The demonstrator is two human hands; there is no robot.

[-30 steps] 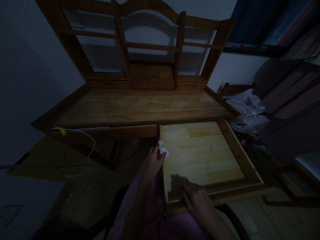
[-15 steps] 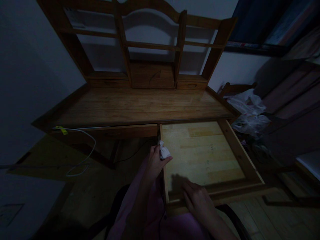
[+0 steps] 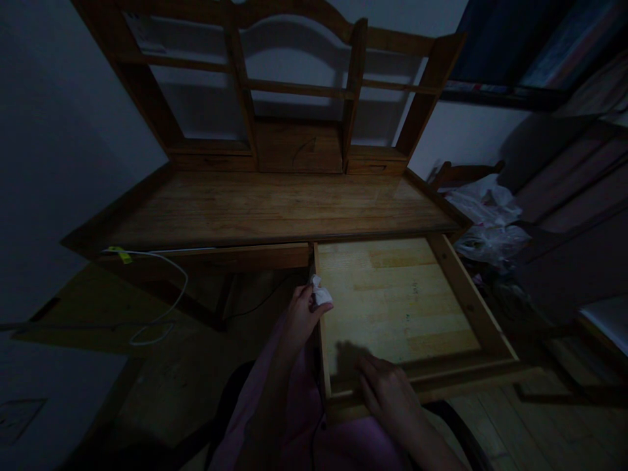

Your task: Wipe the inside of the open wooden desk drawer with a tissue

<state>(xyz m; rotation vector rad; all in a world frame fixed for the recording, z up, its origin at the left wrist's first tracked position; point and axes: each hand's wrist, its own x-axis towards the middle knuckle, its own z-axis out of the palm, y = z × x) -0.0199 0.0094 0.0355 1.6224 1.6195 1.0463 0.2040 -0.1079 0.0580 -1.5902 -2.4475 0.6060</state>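
Observation:
A pale wooden drawer (image 3: 454, 271) stands pulled out from under a wooden desk (image 3: 275, 209); nothing lies inside it. My left hand (image 3: 300, 319) is closed on a crumpled white tissue (image 3: 320, 293), pressed against the drawer's left side rail. My right hand (image 3: 387, 392) rests on the drawer's front edge, fingers curled over the rim. Pink sleeves cover both forearms.
A wooden hutch (image 3: 294, 85) with bare shelves stands at the back of the desk. A white cable (image 3: 161, 288) hangs off the desk's left front. White plastic bags (image 3: 485, 219) lie to the right beside dark furniture. The room is dim.
My left hand with the tissue has shifted slightly along the drawer's left rail. My right hand has stayed on the front edge.

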